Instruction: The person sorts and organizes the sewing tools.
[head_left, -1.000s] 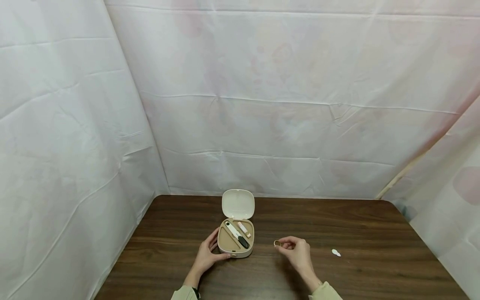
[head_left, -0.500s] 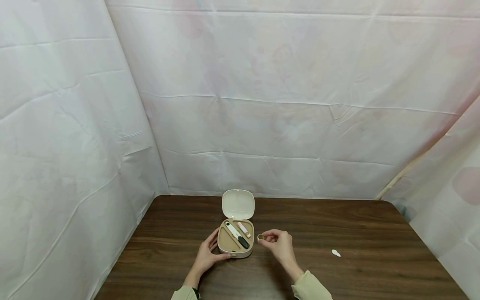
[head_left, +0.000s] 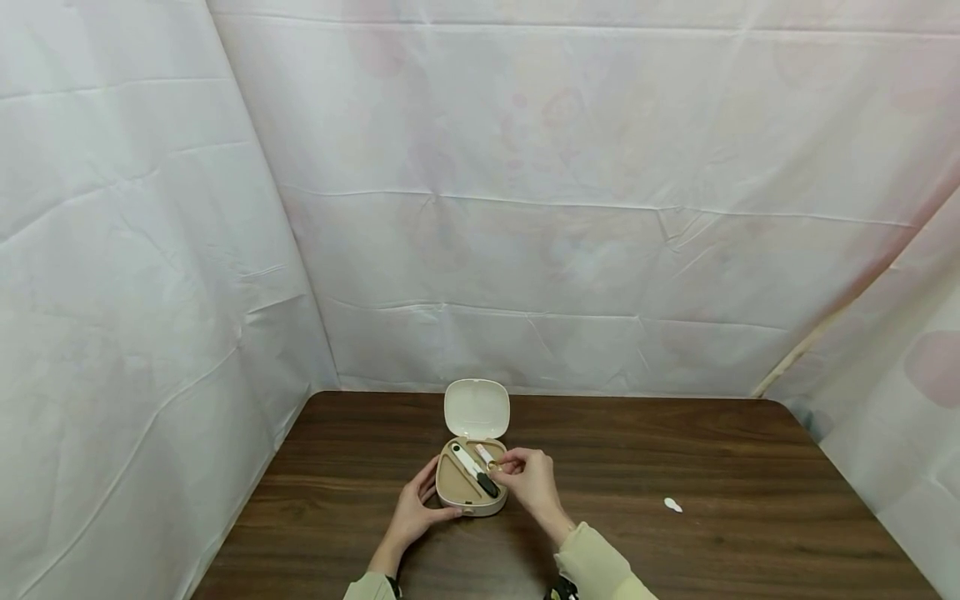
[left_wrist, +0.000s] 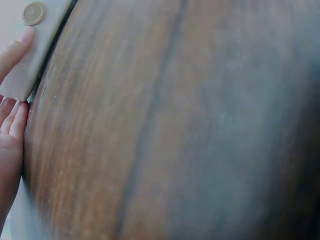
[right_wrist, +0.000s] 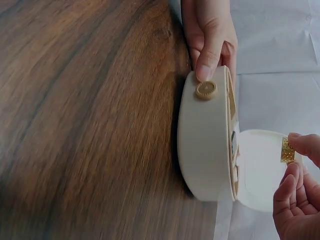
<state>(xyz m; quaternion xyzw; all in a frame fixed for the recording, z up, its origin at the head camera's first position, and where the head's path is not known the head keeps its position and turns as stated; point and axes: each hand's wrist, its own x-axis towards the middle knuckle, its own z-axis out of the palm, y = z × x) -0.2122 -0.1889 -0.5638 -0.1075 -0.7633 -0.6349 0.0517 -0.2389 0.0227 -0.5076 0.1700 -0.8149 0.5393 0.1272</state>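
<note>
A cream box (head_left: pixel 450 493) with a beige compartment tray stands with its lid (head_left: pixel 477 408) raised. My left hand (head_left: pixel 411 512) holds its left front side, thumb by the round gold button (right_wrist: pixel 206 90) and fingers along the side. Between the thumb and fingertips of my right hand (head_left: pixel 534 483), a dimpled gold ring thimble (right_wrist: pixel 287 151) is pinched above the tray's right part. White thread snips (head_left: pixel 467 462) with a black end lie slantwise in the tray. Beside them is a small pink-and-white piece (head_left: pixel 482 453), partly hidden by the right fingers.
A small white flat piece (head_left: pixel 672 505), perhaps a needle threader, lies on the dark wooden table (head_left: pixel 750 467) to the right. White cloth (head_left: pixel 525 208) hangs behind the table and at both sides. Something dark (head_left: pixel 561 588) shows beneath the right sleeve.
My right hand has moved left from the table to above the box, carrying the thimble. The left hand and box have stayed in place.
</note>
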